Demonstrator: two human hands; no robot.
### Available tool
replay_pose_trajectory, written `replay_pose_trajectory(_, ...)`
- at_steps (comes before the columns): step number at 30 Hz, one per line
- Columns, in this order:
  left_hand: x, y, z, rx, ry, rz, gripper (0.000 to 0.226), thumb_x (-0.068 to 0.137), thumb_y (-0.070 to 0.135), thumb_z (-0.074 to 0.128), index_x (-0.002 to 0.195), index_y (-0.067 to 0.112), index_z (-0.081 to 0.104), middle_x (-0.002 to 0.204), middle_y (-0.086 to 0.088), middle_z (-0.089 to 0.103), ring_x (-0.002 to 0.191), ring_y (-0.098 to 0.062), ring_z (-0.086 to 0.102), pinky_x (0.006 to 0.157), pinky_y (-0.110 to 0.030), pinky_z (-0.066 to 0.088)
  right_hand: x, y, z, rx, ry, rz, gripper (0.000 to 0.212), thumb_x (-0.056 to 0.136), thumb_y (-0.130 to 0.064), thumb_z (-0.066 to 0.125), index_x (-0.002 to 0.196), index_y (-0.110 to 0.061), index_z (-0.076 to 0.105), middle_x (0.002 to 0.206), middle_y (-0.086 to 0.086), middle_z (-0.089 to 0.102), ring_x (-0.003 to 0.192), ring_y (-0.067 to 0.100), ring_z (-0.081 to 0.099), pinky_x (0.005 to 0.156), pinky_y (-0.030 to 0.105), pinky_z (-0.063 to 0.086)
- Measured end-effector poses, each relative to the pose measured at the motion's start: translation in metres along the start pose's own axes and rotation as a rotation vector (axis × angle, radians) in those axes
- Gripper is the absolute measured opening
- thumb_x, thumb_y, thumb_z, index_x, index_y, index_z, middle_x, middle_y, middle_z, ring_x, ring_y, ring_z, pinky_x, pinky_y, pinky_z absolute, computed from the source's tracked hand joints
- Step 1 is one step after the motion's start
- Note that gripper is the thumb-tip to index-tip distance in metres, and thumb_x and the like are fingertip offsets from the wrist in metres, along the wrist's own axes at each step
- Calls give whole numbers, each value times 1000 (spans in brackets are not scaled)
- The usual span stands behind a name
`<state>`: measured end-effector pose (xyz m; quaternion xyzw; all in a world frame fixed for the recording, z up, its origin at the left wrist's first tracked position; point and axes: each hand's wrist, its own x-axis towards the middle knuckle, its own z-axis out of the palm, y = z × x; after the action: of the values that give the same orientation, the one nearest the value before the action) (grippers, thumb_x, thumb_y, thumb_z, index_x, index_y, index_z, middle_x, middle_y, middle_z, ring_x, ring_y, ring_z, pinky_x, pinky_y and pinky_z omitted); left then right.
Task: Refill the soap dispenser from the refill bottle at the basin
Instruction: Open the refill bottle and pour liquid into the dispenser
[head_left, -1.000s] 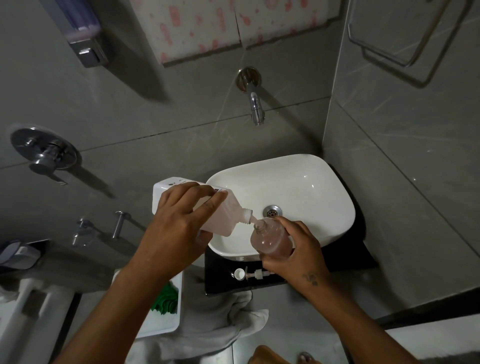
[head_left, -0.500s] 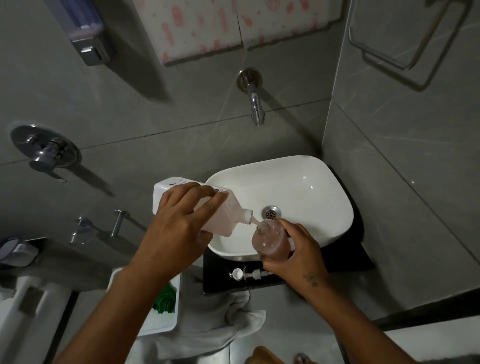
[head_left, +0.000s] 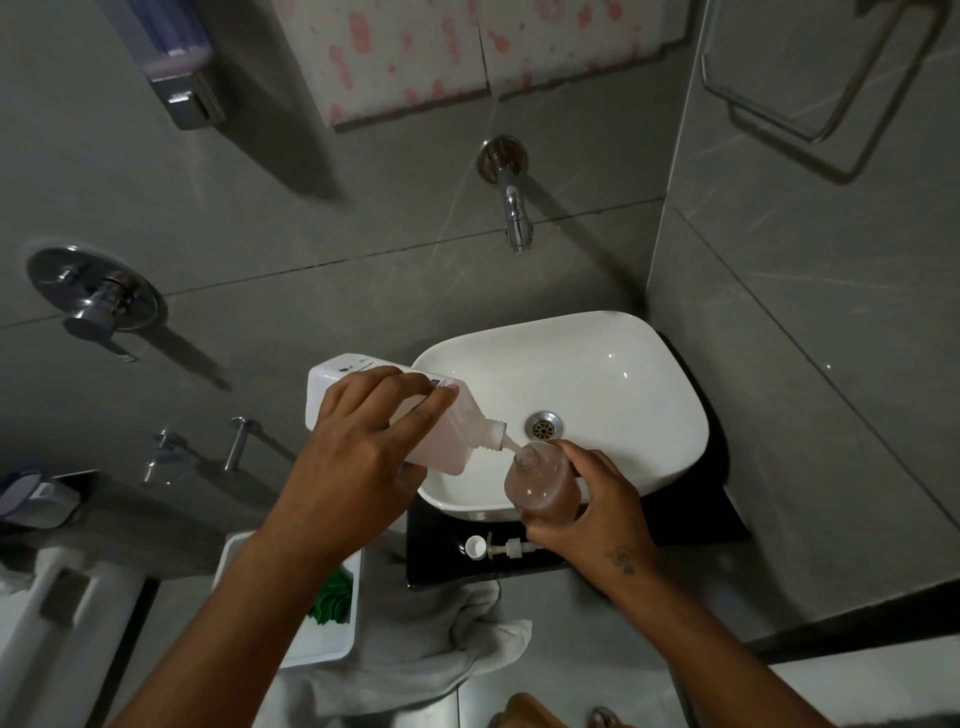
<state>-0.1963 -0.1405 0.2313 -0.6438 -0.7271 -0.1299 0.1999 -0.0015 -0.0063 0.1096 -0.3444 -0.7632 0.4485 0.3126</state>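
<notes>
My left hand (head_left: 358, 457) grips a white refill bottle (head_left: 447, 436) with pink liquid, tipped on its side with the nozzle pointing right and down. The nozzle tip meets the open neck of a small clear soap dispenser bottle (head_left: 543, 483), which holds pinkish liquid and leans over the front rim of the white basin (head_left: 623, 374). My right hand (head_left: 602, 504) holds that dispenser from the right. The dispenser's white pump head (head_left: 498, 548) lies on the black counter (head_left: 691, 519) in front of the basin, beside a small white cap (head_left: 475, 547).
A chrome tap (head_left: 511, 202) juts from the grey tiled wall above the basin. A white bin (head_left: 322, 623) with a green item stands low left, beside a grey cloth (head_left: 426, 644). A wall soap dispenser (head_left: 176, 67), mixer valve (head_left: 98, 301) and towel rail (head_left: 821, 78) are mounted around.
Both hands hold the same pouring pose. The view has shifted slightly; nothing else has visibly moved.
</notes>
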Motion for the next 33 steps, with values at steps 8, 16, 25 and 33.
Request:
replay_pose_trajectory(8, 1, 0, -1, 11, -7, -8, 85, 55, 8, 99, 133, 10, 67, 125, -16, 68, 119, -33, 47, 100, -58, 46, 0, 1, 0, 9, -12, 9, 75, 51, -29, 85, 122, -38, 60, 109, -17, 61, 105, -10, 56, 77, 2, 44)
replay_pose_trajectory(16, 1, -1, 0, 19, -14, -8, 86, 54, 8, 100, 133, 11, 67, 125, -15, 67, 120, -33, 46, 101, -58, 44, 1, -1, -1, 6, -26, 18, 77, 51, -25, 86, 123, -33, 63, 109, -13, 61, 106, -12, 53, 76, 0, 42)
replay_pose_trajectory(25, 1, 1, 2, 22, -13, 3, 87, 53, 9, 100, 133, 10, 67, 124, -16, 68, 119, -32, 46, 100, -59, 46, 0, -5, -1, 11, -25, 5, 75, 49, -37, 81, 121, -37, 61, 108, -15, 61, 106, -11, 54, 77, 0, 42)
replay_pose_trajectory(33, -2, 5, 11, -4, -45, 22, 88, 58, 11, 97, 138, 13, 63, 127, -12, 65, 121, -32, 48, 103, -55, 45, 0, -6, -3, 1, -38, -6, 73, 51, -28, 86, 121, -32, 64, 108, -11, 63, 101, -3, 59, 77, 1, 42)
